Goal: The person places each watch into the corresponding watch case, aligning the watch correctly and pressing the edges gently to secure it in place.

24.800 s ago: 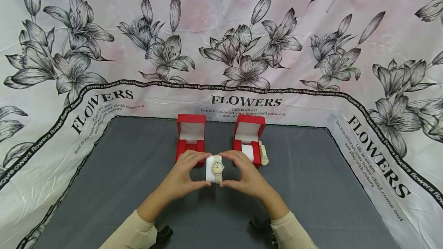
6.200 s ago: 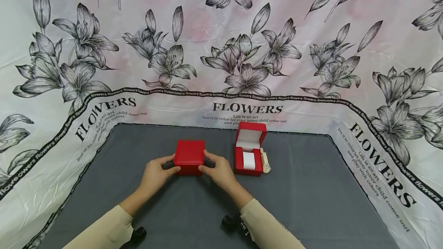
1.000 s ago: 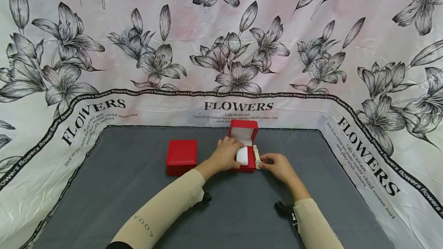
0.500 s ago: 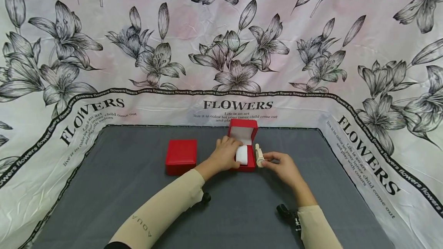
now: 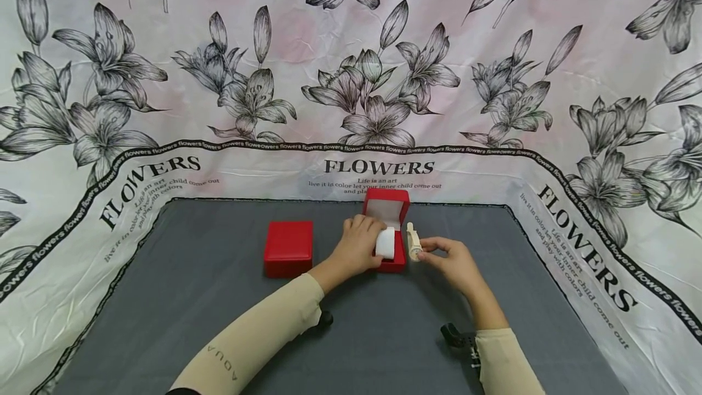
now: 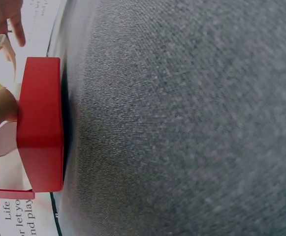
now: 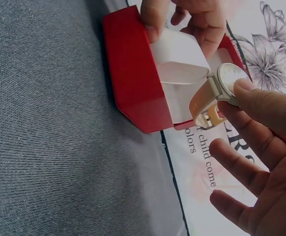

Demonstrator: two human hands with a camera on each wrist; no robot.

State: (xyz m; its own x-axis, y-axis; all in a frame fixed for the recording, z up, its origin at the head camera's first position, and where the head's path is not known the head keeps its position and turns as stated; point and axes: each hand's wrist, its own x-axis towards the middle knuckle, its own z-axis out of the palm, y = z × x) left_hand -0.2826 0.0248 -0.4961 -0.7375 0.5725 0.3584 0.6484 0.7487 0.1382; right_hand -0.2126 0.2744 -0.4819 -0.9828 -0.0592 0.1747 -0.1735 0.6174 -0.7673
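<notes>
A red watch box [image 5: 399,256] stands with its lid up near the back of the table. My left hand [image 5: 359,242] reaches over its left side and grips the white watch cushion [image 7: 179,51], which sits raised and tilted at the box opening in the right wrist view. To the right of the box, my right hand [image 5: 454,264] pinches a cream-strapped wristwatch [image 7: 229,78] by its case between thumb and index finger. The watch hangs in the air, its strap [image 7: 202,101] curved down to a buckle; the other fingers are spread.
A second red box [image 5: 288,247], lid down, stands to the left of the left hand. Grey cloth [image 5: 219,297] covers the table, and a white flower-printed cloth [image 5: 378,78] rises behind it.
Over the last second my right hand has lifted the wristwatch off the table and away from the box's side. The cushion has risen slightly in my left hand. Earlier, the left box was closed.
</notes>
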